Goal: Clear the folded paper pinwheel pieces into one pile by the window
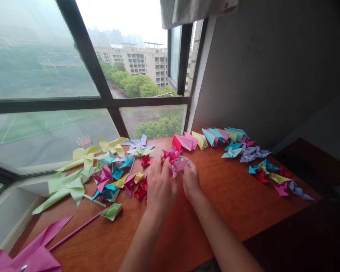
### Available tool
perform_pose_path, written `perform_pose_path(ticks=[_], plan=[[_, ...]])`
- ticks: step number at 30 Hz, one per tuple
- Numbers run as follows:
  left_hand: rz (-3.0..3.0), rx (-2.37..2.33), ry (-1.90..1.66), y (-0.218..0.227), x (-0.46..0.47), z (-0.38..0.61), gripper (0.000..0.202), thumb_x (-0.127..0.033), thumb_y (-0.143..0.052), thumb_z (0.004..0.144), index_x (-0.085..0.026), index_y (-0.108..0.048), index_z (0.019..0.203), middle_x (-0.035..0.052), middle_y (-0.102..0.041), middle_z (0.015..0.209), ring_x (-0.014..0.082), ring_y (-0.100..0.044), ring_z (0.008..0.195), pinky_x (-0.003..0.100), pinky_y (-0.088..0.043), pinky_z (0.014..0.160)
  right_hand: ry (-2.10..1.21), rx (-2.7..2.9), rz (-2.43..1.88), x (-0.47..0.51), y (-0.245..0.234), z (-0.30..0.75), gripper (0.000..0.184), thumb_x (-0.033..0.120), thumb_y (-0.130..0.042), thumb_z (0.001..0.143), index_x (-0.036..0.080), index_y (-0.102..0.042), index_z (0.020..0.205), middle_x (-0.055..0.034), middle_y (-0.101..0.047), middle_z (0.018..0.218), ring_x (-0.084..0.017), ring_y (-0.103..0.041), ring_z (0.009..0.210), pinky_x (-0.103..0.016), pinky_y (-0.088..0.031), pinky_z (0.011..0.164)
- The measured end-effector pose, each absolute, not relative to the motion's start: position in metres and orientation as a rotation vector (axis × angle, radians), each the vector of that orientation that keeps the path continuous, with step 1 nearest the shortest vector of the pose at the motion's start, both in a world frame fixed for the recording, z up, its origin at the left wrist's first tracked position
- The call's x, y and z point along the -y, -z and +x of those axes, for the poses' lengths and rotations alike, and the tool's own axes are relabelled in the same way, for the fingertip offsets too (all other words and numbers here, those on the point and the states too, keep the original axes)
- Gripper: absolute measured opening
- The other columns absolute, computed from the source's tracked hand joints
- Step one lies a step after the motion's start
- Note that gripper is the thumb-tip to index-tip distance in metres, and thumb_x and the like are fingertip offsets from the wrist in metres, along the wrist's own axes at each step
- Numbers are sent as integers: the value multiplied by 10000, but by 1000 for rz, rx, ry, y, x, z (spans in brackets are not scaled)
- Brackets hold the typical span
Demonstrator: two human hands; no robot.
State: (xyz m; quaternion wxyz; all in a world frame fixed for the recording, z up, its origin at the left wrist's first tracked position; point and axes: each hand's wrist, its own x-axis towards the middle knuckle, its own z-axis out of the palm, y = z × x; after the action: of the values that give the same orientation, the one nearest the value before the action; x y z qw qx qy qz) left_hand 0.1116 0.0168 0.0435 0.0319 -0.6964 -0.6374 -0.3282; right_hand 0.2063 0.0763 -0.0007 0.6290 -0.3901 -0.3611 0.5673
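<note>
My left hand (162, 185) is curled around the left side of a pink folded-paper piece (178, 167), its thumb near the lower edge. From the other side my right hand (191, 179) pinches the same piece, and a small bit of blue paper shows at its fingertips. Another, deeper pink fold (171, 154) lies just behind. Left of my hands are red origami pieces (141, 189), partly covered by the left hand. Beside them lie a magenta fold (129, 184), a blue fold (110, 193) and a light green fold (112, 211).
Paper pinwheels lie on the left: a green one (69, 185), a yellow one (85, 155), a lilac one (140, 142) and a magenta one (34, 253). Folded paper planes (187, 142) line the wooden table's (223, 200) back edge. Lilac folds (252, 153) lie right, near the wall (257, 75).
</note>
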Motion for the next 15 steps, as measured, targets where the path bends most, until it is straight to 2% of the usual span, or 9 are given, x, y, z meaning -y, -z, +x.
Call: perform_pose_path(ticks=[3, 5, 8, 10, 12, 15], plan=[[-2046, 1980, 1009, -55, -5, 60, 475, -276, -526, 885, -157, -484, 1343, 177, -494, 1366, 333, -469, 1291, 481, -398, 1076, -1371, 891, -864, -75, -13, 154, 270, 398, -582, 843, 186, -693, 970, -26, -706, 866, -179, -643, 770, -289, -524, 706], [-1901, 2029, 977, -60, 1, 28, 530, -284, -551, 862, -138, -463, 1364, 191, -500, 1350, 360, -475, 1280, 517, -396, 1070, -1371, 987, -823, -76, -17, 128, 256, 355, -597, 825, 194, -701, 995, -41, -703, 1002, -197, -644, 921, -304, -533, 791], [-1678, 2203, 825, -66, 6, 0, 614, -346, -593, 842, -128, -438, 1394, 227, -394, 1451, 450, -416, 1314, 609, -399, 1024, -1294, 1178, -780, -72, -22, 114, 266, 304, -636, 796, 226, -709, 1039, -48, -632, 1240, -229, -552, 1190, -340, -505, 941], [-1641, 2221, 815, -69, 8, -1, 627, -360, -602, 846, -156, -418, 1410, 213, -358, 1487, 463, -388, 1335, 643, -373, 1033, -1177, 1327, -831, -65, -25, 127, 270, 282, -641, 801, 254, -709, 1062, -44, -597, 1302, -240, -509, 1255, -366, -489, 984], [-1687, 2162, 913, -70, 10, 14, 620, -350, -599, 859, -189, -393, 1422, 185, -351, 1500, 432, -366, 1365, 622, -342, 1078, -1028, 1442, -901, -56, -25, 159, 285, 263, -622, 822, 271, -698, 1097, -51, -594, 1309, -246, -522, 1245, -387, -491, 989], [-1861, 2005, 1156, -66, 10, 53, 577, -302, -579, 884, -213, -381, 1418, 159, -387, 1477, 357, -364, 1390, 531, -334, 1130, -751, 1564, -999, -48, -21, 241, 326, 275, -617, 833, 266, -675, 1153, -77, -602, 1301, -266, -551, 1217, -408, -498, 982]])
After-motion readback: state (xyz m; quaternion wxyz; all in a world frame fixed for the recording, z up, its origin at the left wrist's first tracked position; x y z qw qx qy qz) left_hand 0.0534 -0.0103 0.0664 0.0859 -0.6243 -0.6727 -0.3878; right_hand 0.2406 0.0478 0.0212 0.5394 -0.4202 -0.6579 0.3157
